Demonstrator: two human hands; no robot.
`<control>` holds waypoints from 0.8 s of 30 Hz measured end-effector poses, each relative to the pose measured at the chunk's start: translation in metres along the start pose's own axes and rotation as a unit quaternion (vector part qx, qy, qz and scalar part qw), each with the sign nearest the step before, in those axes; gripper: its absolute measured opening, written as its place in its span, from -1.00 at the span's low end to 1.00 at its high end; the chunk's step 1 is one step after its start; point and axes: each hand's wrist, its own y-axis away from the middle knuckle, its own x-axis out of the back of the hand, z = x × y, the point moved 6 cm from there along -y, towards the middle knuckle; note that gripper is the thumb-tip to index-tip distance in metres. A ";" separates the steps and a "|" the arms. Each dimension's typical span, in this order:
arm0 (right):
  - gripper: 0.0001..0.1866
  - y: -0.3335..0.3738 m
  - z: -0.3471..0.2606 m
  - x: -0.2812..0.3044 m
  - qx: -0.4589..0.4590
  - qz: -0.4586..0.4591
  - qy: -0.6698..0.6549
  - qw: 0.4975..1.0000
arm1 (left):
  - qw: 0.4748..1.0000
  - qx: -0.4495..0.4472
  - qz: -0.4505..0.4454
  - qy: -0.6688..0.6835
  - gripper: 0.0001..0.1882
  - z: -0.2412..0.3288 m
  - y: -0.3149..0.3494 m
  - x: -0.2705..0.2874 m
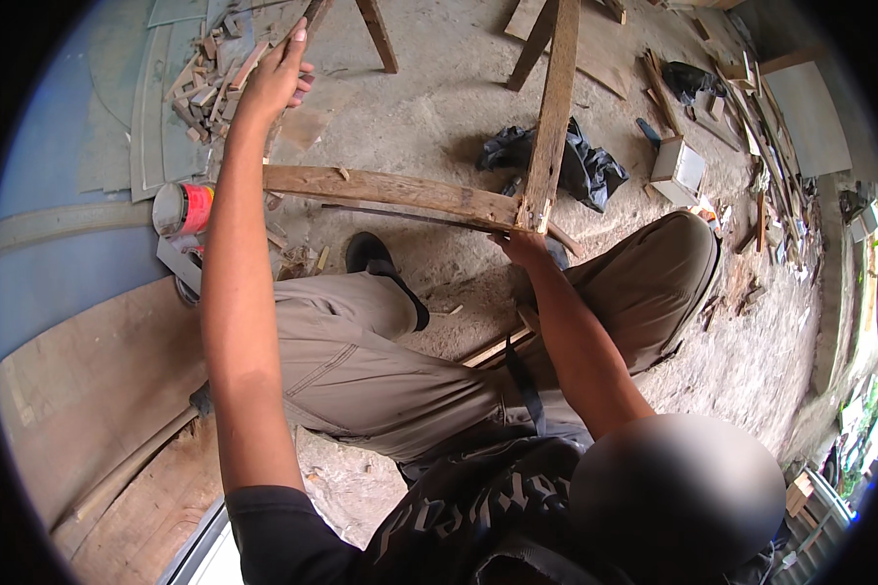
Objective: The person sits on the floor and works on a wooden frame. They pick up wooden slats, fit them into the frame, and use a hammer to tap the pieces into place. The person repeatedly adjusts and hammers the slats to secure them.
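A frame of old wooden beams stands before me, with a crosspiece (390, 187) meeting a long beam (553, 117) at a corner. Up at the far left, my left hand (281, 80) is closed around the frame's left beam (314, 14), its index finger stretched along the wood. My right hand (523, 248) is closed just below the near right corner, against the joint. Alongside the crosspiece runs a thin dark strip (410, 215), its right end reaching my right fingers. Whether those fingers grip the strip or the wood is hidden.
Offcut wood blocks (210, 93) lie heaped at far left, above a red-labelled can (183, 209). Black plastic (595, 171) lies behind the corner. A white box (678, 171) and scrap strips (766, 185) are at right. Plywood (98, 380) lies on my left.
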 end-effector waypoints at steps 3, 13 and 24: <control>-0.34 -0.001 0.001 0.000 -0.012 -0.008 -0.002 1.000 | 1.000 -0.002 -0.001 0.004 -0.39 0.001 0.000 0.000; -0.38 0.000 -0.003 0.001 0.003 -0.005 0.007 1.000 | 1.000 -0.015 -0.016 -0.014 -0.28 -0.002 -0.002 0.000; -0.38 -0.001 -0.001 -0.001 -0.009 -0.030 0.001 1.000 | 1.000 -0.017 0.010 -0.018 -0.40 -0.001 0.000 0.001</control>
